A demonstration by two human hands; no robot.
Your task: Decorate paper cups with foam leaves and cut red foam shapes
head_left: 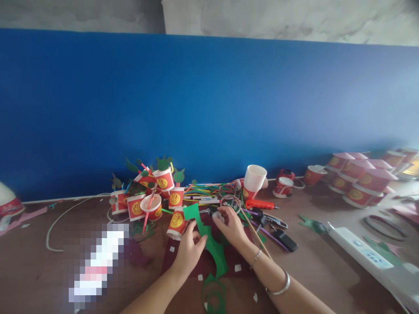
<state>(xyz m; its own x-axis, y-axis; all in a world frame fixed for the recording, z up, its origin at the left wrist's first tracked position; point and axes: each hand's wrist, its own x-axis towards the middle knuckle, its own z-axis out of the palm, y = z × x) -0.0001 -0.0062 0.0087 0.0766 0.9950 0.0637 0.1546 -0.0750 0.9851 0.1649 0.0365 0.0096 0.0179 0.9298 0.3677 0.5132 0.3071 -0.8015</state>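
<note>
Both hands pinch the green paper strip [209, 240]: left hand [190, 249] near its middle, right hand [231, 224] curled beside it.

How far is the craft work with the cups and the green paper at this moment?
Done: a cluster of decorated cups with straws and green shapes stands behind the hands. In hand: the left hand and the right hand both hold a green paper strip, partly cut. Left, by the look of it: a stack of plain cups and loose straws lie unused.
</note>
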